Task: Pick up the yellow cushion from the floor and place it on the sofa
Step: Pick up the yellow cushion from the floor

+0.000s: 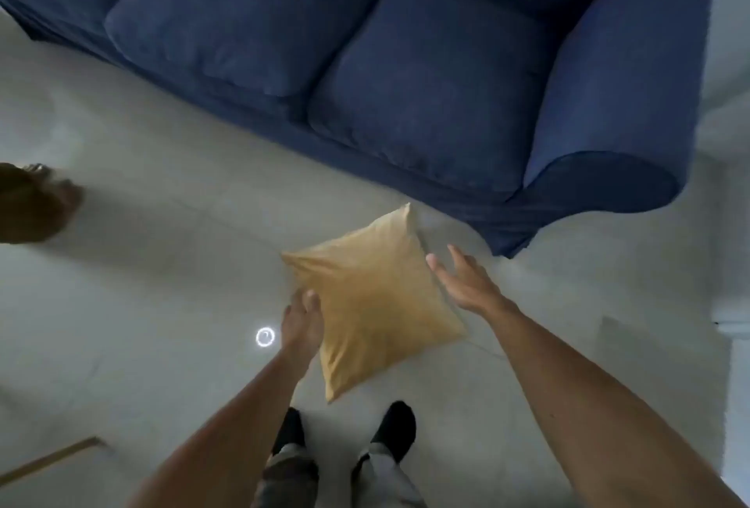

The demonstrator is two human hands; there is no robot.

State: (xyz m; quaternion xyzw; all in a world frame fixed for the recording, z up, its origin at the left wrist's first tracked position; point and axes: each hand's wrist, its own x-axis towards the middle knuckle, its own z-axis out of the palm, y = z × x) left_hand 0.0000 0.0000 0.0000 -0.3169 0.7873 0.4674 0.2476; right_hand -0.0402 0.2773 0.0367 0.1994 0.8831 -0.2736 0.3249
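- Head view: left hand [302, 320] fingers curl at the yellow cushion [375, 300] edge; a firm grip cannot be confirmed.
- Right hand [466, 284] is spread open, empty, beside the opposite edge, likely to bracket it.
- Cushion lies on the floor [162, 284], near the sofa [426, 101].

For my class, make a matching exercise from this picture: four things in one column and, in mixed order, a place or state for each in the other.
1. cushion
2. sofa
3. left hand
4. right hand

A. open, beside the cushion's right edge
B. dark blue, nothing lying on its seats
C. yellow, between the two hands
D. at the cushion's left edge

Pairs: 1-C, 2-B, 3-D, 4-A
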